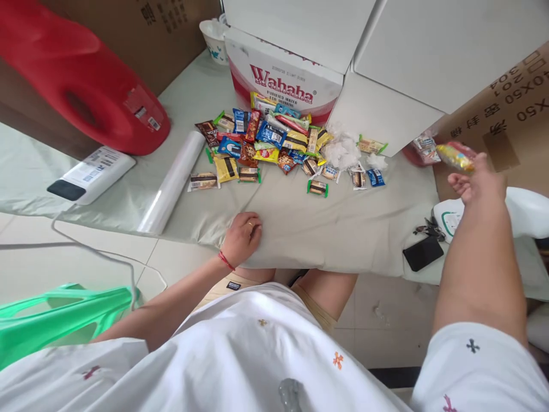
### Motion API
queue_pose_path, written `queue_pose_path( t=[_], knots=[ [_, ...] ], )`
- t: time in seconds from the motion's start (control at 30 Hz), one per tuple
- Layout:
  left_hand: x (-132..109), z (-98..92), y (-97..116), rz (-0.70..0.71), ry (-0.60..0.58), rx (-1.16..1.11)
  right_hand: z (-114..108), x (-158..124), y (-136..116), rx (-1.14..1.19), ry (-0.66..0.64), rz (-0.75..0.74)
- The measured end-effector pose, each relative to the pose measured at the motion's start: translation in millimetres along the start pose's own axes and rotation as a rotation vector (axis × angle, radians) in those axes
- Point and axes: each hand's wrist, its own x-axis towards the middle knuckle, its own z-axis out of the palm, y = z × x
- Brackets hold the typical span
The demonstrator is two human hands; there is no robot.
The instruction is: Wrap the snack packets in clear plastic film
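My right hand (pixel 482 178) is stretched out to the far right, gripping a yellow-and-red wrapped snack (pixel 455 158) between thumb and fingers. Just left of it, a reddish container (pixel 412 153) holds some small packets (pixel 426 147). At the front edge of the cloth-covered surface (pixel 326 234) rests my left hand (pixel 243 236), its fingers curled in with nothing visible in them. Beyond it lies a mixed pile of wrapped snacks (pixel 270 137) in blue, yellow, red and brown. Several loose packets, such as a green-ended biscuit packet (pixel 317 188), lie around the pile. Crumpled clear plastic (pixel 342 151) sits at its right.
A Wahaha carton (pixel 287 80) and white boxes (pixel 398 51) stand behind. At left are a red jug (pixel 81 80), a white device (pixel 92 174) and a clear film roll (pixel 171 183). A black phone (pixel 423 253), keys (pixel 430 229) and a white bottle (pixel 529 212) lie right.
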Motion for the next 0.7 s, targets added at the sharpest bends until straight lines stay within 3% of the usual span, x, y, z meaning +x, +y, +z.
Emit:
queue_pose_path(
  t=[0.07, 0.13, 0.3, 0.47, 0.57, 0.7],
  knots=[
    [-0.3, 2.7, 2.2, 0.03, 0.002, 0.029, 17.1, 14.7, -15.3, 0.047, 0.025, 0.175],
    [-1.2, 2.8, 2.8, 0.036, 0.018, 0.032, 36.5, 4.2, -12.4, 0.045, -0.008, 0.222],
    [-6.0, 1.6, -2.0, -0.041, 0.053, -0.071, 77.2, -70.5, 53.6, 0.071, -0.218, 0.169],
    [-10.6, 2.7, -9.5, -0.109, 0.051, -0.276, 83.1, -129.7, 106.3, 0.025, -0.481, 0.16],
    [-10.9, 0.5, -9.2, -0.057, 0.061, -0.257, 81.0, -138.1, 107.8, -0.008, -0.59, 0.138],
    [-9.2, -4.0, -4.4, -0.039, 0.026, -0.247, 90.2, -119.8, 89.8, -0.054, -0.553, 0.053]
  ],
)
